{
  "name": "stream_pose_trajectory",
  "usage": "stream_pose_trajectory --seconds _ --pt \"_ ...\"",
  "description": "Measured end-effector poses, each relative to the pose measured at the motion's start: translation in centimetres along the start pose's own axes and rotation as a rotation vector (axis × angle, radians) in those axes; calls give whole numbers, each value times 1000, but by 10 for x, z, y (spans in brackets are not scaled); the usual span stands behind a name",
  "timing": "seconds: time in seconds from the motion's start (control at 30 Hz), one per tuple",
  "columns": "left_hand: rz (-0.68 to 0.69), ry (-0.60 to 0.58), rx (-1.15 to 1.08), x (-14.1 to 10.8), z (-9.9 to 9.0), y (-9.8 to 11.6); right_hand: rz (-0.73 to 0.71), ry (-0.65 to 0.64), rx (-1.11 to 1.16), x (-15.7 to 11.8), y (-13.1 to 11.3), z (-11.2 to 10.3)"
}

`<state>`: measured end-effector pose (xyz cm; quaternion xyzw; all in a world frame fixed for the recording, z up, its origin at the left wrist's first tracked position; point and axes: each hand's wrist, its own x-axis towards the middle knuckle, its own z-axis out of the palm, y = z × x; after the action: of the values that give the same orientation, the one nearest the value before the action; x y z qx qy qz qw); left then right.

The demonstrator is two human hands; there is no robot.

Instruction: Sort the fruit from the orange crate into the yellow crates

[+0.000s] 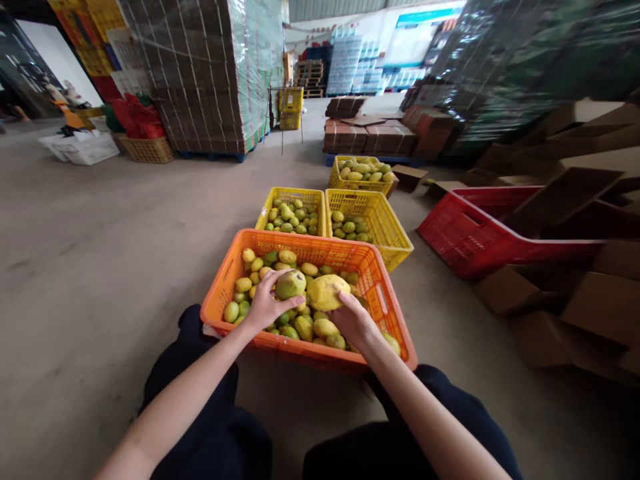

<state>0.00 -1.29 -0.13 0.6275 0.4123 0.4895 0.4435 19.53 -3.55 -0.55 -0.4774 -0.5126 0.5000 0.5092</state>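
Both hands are raised over a large orange plastic crate (390,287) with many green and yellow papayas (326,327) in it. My left hand (265,303) is closed on a greenish papaya (291,285), thumb below and fingers on its far side. In my right hand (354,319) is a larger, yellow papaya (324,293) with a few dark marks, gripped at its right end. The two fruits are held side by side, almost touching. Part of the fruit in the crate is hidden beneath my hands.
Behind the orange crate stand a left yellow crate (265,210), a right yellow crate (383,217) and a farther yellow crate (336,175), all holding fruit. To the right are a red crate (460,233) and cardboard boxes (600,303). Wrapped pallet stacks (200,80) rise behind.
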Motion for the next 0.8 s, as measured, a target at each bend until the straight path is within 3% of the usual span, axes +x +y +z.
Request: stream_pose_trajectory --seconds 0.13,0.37,0.47,0.67,0.8 --pt "-31 24 -16 -3 0 3 122 -45 269 -7 -9 -1" --pt "86 11 56 -6 -1 7 93 -6 297 -12 1 5" --pt "128 5 57 -5 -3 7 63 36 172 -12 2 3" --pt "300 -85 185 -5 -11 12 -117 -46 -63 -17 7 3" --pt "566 -96 336 -3 -13 13 -344 88 -291 -20 17 5"
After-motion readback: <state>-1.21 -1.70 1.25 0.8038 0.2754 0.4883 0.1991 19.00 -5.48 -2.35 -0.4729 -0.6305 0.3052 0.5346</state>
